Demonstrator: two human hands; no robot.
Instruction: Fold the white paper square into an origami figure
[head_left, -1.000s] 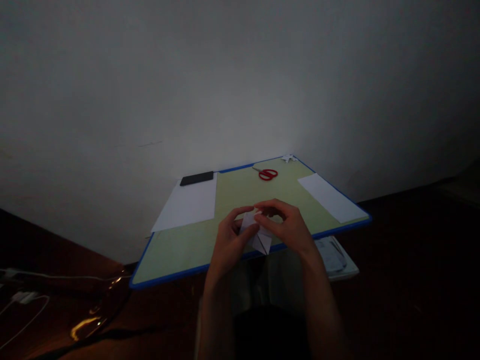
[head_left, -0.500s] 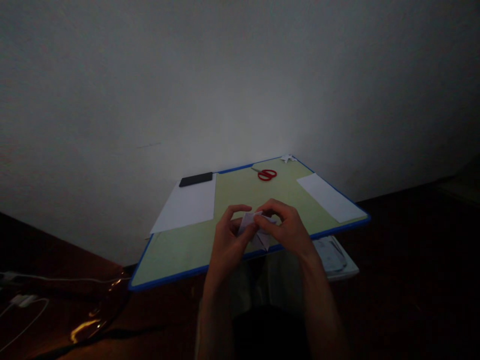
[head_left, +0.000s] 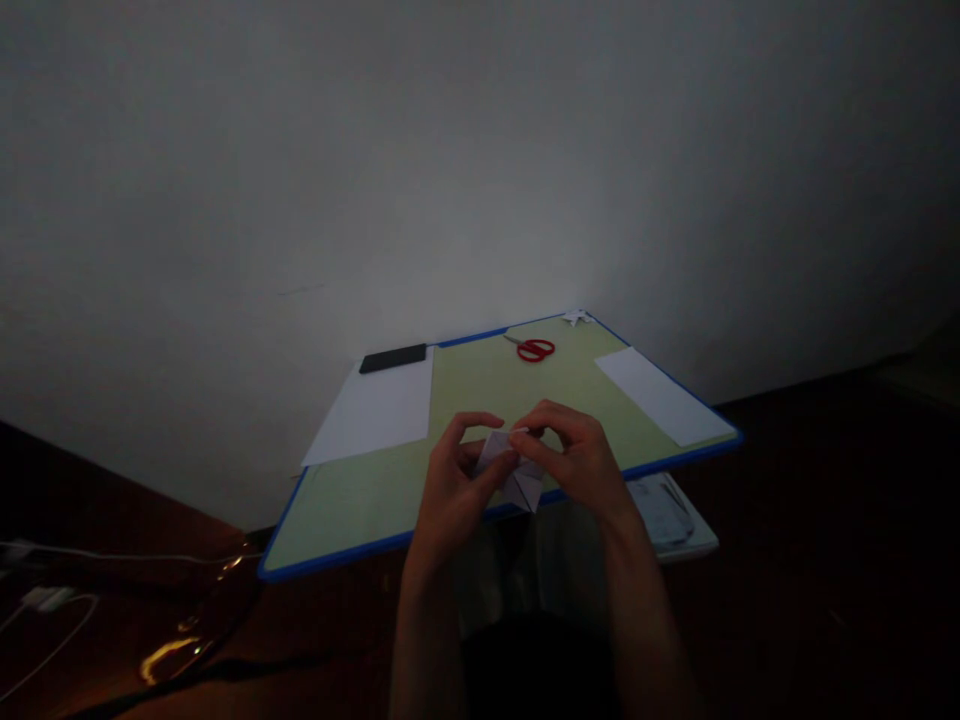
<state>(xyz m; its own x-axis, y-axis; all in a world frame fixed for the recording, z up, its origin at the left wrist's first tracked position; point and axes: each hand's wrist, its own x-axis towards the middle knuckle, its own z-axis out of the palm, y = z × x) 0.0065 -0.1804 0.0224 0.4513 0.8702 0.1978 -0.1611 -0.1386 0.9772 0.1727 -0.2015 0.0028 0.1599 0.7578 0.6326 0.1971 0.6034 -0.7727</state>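
A small piece of folded white paper (head_left: 525,488) is held between both hands, just above the table's near edge. My left hand (head_left: 459,480) grips its left side, with the thumb across the front and the index finger arched behind. With thumb and forefinger, my right hand (head_left: 576,455) pinches its upper right part. A pointed, creased end hangs below the thumbs. The fingers hide part of the paper's back and right side.
The pale green table (head_left: 480,385) has a blue rim. Red-handled scissors (head_left: 535,350), paper scraps (head_left: 576,318), a left white sheet (head_left: 382,415) under a dark flat object (head_left: 393,358), and a right white sheet (head_left: 664,395) lie on it. A wall (head_left: 480,180) stands behind.
The folded paper has turned slightly, so its creased lower end shows broader and a little lower. Both hands keep their hold with small finger shifts.
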